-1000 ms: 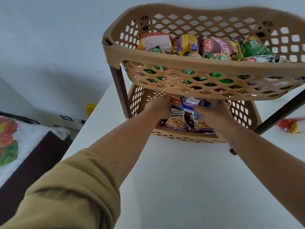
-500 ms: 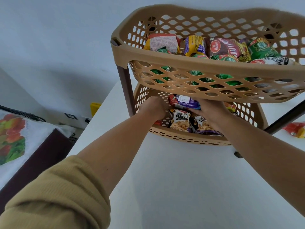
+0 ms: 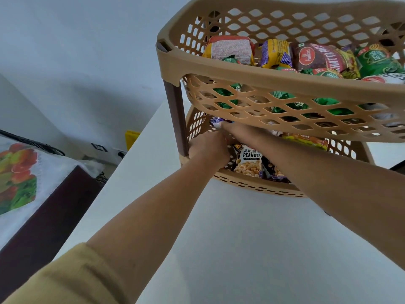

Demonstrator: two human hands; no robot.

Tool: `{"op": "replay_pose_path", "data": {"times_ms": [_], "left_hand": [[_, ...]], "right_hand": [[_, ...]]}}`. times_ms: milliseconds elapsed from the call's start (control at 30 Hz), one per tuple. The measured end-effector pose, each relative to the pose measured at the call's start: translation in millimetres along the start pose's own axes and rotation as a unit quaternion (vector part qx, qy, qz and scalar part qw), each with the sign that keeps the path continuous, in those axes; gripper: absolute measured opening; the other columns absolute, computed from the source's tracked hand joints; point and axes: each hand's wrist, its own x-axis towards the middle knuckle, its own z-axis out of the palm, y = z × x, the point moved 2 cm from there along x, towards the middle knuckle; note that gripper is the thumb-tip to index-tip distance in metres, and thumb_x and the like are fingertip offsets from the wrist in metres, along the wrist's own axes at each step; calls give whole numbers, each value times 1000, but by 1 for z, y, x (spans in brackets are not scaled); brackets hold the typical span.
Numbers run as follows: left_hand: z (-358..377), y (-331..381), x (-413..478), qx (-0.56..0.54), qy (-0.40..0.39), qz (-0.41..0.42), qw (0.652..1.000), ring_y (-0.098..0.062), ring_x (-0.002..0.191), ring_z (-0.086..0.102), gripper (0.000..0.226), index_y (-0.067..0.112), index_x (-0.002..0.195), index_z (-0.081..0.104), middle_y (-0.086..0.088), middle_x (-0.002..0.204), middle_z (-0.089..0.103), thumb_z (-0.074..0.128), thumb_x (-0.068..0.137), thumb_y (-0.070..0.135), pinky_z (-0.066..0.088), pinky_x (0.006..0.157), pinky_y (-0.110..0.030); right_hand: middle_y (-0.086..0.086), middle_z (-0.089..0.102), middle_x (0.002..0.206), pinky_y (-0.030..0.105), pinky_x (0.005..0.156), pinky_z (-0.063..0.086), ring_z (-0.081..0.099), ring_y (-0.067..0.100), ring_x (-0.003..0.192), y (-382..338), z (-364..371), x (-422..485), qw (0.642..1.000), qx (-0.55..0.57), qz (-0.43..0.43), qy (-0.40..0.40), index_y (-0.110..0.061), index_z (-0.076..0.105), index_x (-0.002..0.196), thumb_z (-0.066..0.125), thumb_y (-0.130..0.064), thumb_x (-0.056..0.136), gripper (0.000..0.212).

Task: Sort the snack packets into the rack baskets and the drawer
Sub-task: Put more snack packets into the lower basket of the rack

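Reaching into the lower basket (image 3: 252, 185) mid-frame, the right hand (image 3: 238, 131) grips a purple packet (image 3: 215, 122); whether the left hand (image 3: 207, 150) holds anything is unclear.

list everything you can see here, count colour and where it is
upper basket: 1, tan, top tier
lower basket: 1, tan, on table beneath upper basket
rack post: 1, dark brown, front left corner
snack packets: several, green, maroon, yellow, red, in upper basket
salted peanuts packet: 1, black and white, lower basket front
orange packet: 1, orange, lower basket right
purple packet: 1, purple, lower basket back left
table: 1, white, under lower basket
printed cloth: 1, white with fruit print, far left
left hand: 1, inside lower basket, left corner
right hand: 1, holds purple packet
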Motion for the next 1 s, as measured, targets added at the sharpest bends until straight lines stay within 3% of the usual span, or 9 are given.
{"op": "replay_pose_path", "data": {"times_ms": [200,300,400,467,567,667,767,900,1000], "left_hand": [[-1,2,0,-2,1,-17,1000,-28,93,66,27,16,114,61,-5,102,68,55,90,26,49,69,-40],[0,2,0,8,6,-17,1000,-28,93,66,29,15,117,60,-6,101,69,55,90,26,49,68,-40],[1,3,0,19,6,-28,999,-29,94,67,39,14,128,53,-6,104,68,57,91,24,53,73,-42],[1,3,0,12,2,-34,999,-30,97,66,43,12,132,50,-8,108,68,57,91,24,54,76,-43],[0,3,0,-1,-7,-39,999,-31,97,66,33,11,120,60,-10,106,68,59,90,24,55,75,-42],[-1,4,0,-22,-12,-46,999,-28,89,66,27,13,113,64,-8,98,68,62,89,23,55,68,-39],[-1,4,0,-36,-14,-45,998,-28,90,66,30,13,115,64,-8,100,68,65,87,24,56,71,-41],[0,4,1,-37,-16,-42,998,-22,76,59,25,15,111,66,-4,91,65,64,88,23,51,61,-35],[0,3,2,-26,-20,-39,999,-19,71,55,22,15,109,67,-2,83,60,63,89,23,46,56,-32]], "right_hand": [[6,59,130,27,82,26,52,18,108,6,14,17,991,-106,-25,72,-18,61,123,54,-39,95,35],[6,55,136,26,88,28,48,25,125,6,17,21,990,-127,-30,52,-19,57,129,55,-36,96,37],[7,48,144,29,98,31,42,25,132,4,22,23,992,-126,8,-27,-17,51,135,54,-34,97,42],[7,47,144,27,93,30,41,24,131,-1,24,23,994,-89,11,-58,-16,50,136,54,-33,97,42],[8,54,137,29,91,33,48,26,124,-7,22,25,995,-98,-27,-23,-16,57,128,55,-33,96,37],[7,57,133,19,78,34,52,17,113,-6,24,30,990,-133,-2,-48,-15,60,125,52,-27,98,31],[10,51,140,34,102,33,46,26,127,-3,25,34,986,-152,21,-65,-14,54,132,51,-27,98,36],[17,53,136,30,93,32,47,31,125,2,27,38,988,-130,40,-75,0,55,128,47,-18,100,34],[16,53,136,31,92,32,47,31,125,5,32,39,986,-139,45,-81,-2,55,128,45,-20,101,33]]}}
